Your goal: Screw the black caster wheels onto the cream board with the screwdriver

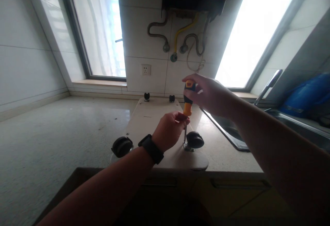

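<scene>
A yellow-and-black screwdriver [188, 99] stands nearly upright, its handle gripped from above by my right hand [205, 90]. My left hand [171, 130], with a black band on the wrist, pinches the shaft just below the handle. The tip meets the metal mounting plate [189, 147] of a black caster wheel [195, 139] at the near right corner of a pale board [144, 119]. Another caster [122, 146] sits at the near left corner, and two smaller-looking casters [146, 96] [172, 98] are at the far end. Whether a screw is under the tip cannot be made out.
The board lies on a speckled countertop [85, 126]. To the right is a sink [237, 143] with a faucet [269, 83] and a blue object [306, 95] beyond. A wall socket [146, 69] and pipes [175, 40] are on the tiled wall behind.
</scene>
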A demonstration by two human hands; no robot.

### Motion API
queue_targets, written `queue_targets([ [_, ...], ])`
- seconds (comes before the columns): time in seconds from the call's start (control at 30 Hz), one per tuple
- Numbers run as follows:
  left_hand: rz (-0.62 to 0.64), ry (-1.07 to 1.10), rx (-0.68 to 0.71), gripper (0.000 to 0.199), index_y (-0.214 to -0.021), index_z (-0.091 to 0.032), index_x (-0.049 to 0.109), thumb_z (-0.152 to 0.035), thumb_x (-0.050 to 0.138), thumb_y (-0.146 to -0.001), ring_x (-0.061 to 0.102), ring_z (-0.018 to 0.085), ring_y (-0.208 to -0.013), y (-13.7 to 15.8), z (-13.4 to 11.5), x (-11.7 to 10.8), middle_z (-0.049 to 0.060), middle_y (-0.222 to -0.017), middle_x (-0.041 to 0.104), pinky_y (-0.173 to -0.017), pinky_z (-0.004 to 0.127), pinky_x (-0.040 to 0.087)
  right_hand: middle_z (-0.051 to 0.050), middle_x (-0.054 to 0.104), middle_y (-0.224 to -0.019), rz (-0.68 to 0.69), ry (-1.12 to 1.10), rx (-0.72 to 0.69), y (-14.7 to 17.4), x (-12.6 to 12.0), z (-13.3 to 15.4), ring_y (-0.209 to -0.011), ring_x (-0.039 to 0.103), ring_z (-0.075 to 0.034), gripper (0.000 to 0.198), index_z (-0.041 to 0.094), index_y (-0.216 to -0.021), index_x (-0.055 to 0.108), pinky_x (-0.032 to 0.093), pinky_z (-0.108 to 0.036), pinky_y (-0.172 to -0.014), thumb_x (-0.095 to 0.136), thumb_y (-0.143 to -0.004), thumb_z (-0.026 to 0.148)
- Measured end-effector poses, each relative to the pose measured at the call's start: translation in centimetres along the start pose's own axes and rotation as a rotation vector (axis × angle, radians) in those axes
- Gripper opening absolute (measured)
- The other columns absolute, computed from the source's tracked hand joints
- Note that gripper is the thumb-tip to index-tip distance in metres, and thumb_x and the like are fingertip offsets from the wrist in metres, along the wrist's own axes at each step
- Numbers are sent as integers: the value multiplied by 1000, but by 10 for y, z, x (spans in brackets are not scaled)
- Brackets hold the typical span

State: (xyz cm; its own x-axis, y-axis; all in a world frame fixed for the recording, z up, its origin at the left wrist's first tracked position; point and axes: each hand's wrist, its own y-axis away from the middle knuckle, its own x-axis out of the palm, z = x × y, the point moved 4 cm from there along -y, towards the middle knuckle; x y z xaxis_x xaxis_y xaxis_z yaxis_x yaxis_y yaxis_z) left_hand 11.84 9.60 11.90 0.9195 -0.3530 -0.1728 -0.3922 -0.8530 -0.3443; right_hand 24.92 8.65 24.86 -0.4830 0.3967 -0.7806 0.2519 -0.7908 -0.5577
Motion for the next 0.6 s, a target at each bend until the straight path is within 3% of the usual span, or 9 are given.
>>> queue_targets([
  [0.1,33,17,35,16,-100,-14,72,-26,62,-99,65,15,-80,-2,-2,0,7,-92,75,-80,34,53,-12,68,-124,148,-371,51,3,6,-5,-97,68,-24,70,22,-154,44,60,-42,-84,59,-87,31],
  [0.17,38,45,26,16,-100,-14,73,-25,62,-99,66,14,-80,-2,-3,0,7,-95,76,-82,34,54,-13,66,-127,133,-470,60,4,8,-7,-100,69,-24,72,21,-153,45,61,-42,-86,63,-84,31],
  [0.3,50,104,-6,18,-105,-12,75,-23,62,-99,69,15,-84,-1,-1,2,10,-98,77,-83,35,55,-10,68,-109,-30,-281,34,7,7,-9,-80,66,-21,58,21,-131,62,59,-41,-72,75,-80,43],
  [0.43,56,73,44,21,-101,-13,76,-32,70,-95,68,16,-82,-1,-2,2,8,-93,77,-80,34,53,-6,67,-97,-197,-98,12,10,6,-6,-75,59,-19,55,23,-113,62,51,-37,-64,82,-73,54],
  [0.6,69,22,63,22,-92,-12,75,-30,64,-98,67,15,-77,-1,-10,4,7,-87,77,-76,31,52,-10,66,-100,-184,-45,48,8,1,-2,-81,60,-22,48,21,-105,60,52,-40,-68,78,-76,54],
])
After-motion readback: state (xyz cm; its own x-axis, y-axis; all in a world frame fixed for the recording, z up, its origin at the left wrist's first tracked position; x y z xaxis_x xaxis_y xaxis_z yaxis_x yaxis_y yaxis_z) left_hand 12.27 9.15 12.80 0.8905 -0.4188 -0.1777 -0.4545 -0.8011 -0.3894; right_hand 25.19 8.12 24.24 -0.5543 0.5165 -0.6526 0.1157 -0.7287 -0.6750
